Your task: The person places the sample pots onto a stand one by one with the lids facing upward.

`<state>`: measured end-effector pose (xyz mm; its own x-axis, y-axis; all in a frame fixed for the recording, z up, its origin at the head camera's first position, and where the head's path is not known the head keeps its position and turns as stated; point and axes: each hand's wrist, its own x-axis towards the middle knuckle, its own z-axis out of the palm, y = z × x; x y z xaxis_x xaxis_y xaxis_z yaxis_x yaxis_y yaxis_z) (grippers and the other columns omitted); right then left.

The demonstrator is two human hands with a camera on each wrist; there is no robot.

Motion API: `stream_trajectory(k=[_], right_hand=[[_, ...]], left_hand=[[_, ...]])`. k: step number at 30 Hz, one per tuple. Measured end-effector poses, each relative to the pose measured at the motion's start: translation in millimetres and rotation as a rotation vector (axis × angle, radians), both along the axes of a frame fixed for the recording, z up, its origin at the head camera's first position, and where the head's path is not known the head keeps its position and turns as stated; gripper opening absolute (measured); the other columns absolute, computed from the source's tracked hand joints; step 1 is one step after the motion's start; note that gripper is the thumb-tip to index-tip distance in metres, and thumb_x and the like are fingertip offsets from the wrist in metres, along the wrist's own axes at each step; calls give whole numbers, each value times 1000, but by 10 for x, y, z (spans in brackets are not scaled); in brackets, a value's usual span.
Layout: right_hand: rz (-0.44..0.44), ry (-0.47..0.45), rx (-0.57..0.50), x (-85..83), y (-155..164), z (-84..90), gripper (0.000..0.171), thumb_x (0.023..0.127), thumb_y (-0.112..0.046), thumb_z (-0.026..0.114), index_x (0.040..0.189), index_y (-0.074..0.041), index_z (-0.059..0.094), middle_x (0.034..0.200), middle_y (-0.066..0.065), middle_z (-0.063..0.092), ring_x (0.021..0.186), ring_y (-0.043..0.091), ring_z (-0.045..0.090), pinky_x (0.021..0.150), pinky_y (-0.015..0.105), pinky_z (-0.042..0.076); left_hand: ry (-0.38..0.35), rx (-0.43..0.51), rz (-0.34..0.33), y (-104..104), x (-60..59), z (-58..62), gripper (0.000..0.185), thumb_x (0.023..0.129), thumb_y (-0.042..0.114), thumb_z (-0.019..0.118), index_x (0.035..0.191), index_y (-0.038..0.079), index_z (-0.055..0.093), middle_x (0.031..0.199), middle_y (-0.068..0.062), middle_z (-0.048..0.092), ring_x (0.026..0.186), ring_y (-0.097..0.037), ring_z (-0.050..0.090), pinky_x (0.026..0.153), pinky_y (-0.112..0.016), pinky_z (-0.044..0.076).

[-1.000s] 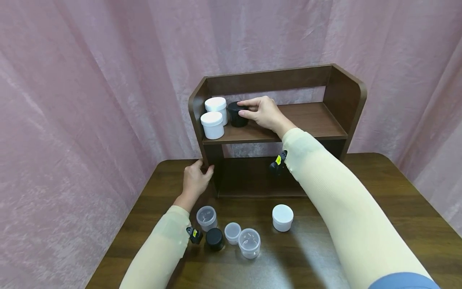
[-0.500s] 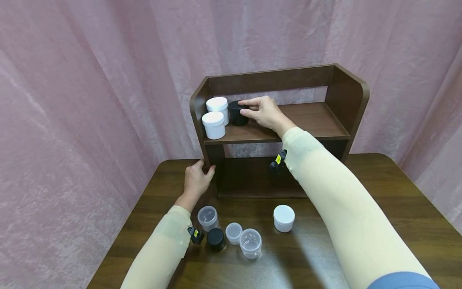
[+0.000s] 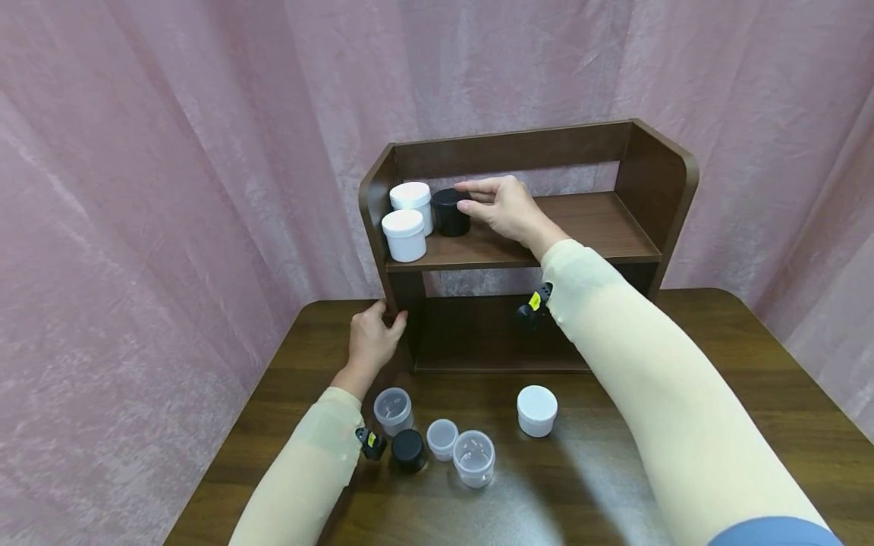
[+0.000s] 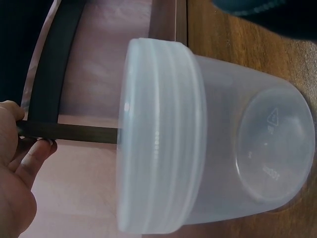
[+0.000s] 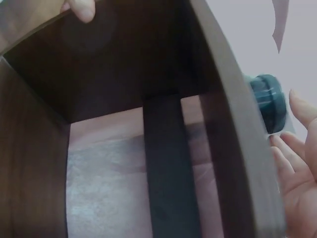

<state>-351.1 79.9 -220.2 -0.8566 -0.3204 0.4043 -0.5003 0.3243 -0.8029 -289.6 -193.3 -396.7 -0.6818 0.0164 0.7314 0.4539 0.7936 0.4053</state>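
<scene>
Right hand (image 3: 510, 212): is holding thumb and fingers apart.
Black jar (image 3: 448, 214): is standing just beside the right hand's fingertips.
Left hand (image 3: 371, 339): is pinching the brown shelf (image 3: 601, 220).
Two white jars (image 3: 406, 236): are standing above the left hand.

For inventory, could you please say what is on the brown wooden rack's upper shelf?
Two white cylindrical plastic jars and a black cylindrical jar; anything behind the right hand is hidden.

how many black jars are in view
2: one black jar on the upper shelf beside the right hand, the other black jar on the table. The right arm may hide more.
</scene>
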Motion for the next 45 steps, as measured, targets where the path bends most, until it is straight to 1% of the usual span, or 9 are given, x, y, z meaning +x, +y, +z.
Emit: stream_trajectory(k=[5,11,14,18,23,28,35,39,45], right_hand=[[48,71,-59,165,122,37,40,87,-15,71,126,-7,64,136,6,56,118,22,58,92,27,47],[86,155,-37,457,341,15,38,87,-14,72,123,-6,65,124,10,64,109,20,63,84,23,50],[100,200,-10,729,433,-8,36,87,-9,70,122,-1,65,119,15,65,101,16,66,77,20,51],[146,246,0,986,591,-181,34,86,-2,69,120,1,65,116,15,67,97,17,67,76,20,51],[191,305,30,1169,774,-465,36,83,0,72,118,-5,67,113,8,69,98,16,67,79,22,51],[179,360,78,1395,905,-705,38,78,4,75,114,-6,69,110,6,70,99,7,65,83,22,50],[152,450,154,1600,1065,-1033,40,73,-1,81,111,-11,71,108,-1,71,102,11,65,88,17,46],[126,452,158,1668,1147,-1191,41,72,-3,82,111,-11,71,109,-3,70,102,10,65,87,16,46],[115,375,156,1711,1256,-1425,42,73,-5,82,114,-9,69,113,0,69,105,9,63,88,18,46]], left_hand=[[9,-8,7,10,-21,-16,19,81,18,72,76,3,64,62,-11,65,55,-34,60,53,-44,47],[5,4,14,28,-45,-3,19,81,19,73,77,2,65,66,-14,67,58,-36,61,56,-45,48],[-1,10,13,29,-41,6,18,81,18,73,77,2,65,68,-15,68,62,-39,62,59,-47,48],[-17,1,10,18,-39,4,18,82,18,72,78,3,65,69,-15,68,65,-39,64,60,-46,49],[-22,-3,16,5,-32,28,18,83,18,72,78,2,65,69,-14,68,64,-38,64,59,-46,49],[-21,-12,10,2,-37,44,19,83,18,71,79,1,65,69,-15,68,64,-38,64,58,-46,49],[-37,-14,26,4,-31,22,20,83,19,71,78,2,64,67,-14,67,62,-37,62,57,-45,47],[-47,-4,23,7,-30,18,19,84,20,71,80,3,65,72,-15,69,64,-36,64,58,-45,48],[-42,-3,31,19,-30,39,19,83,19,71,80,1,65,69,-14,68,63,-37,63,58,-45,48]])
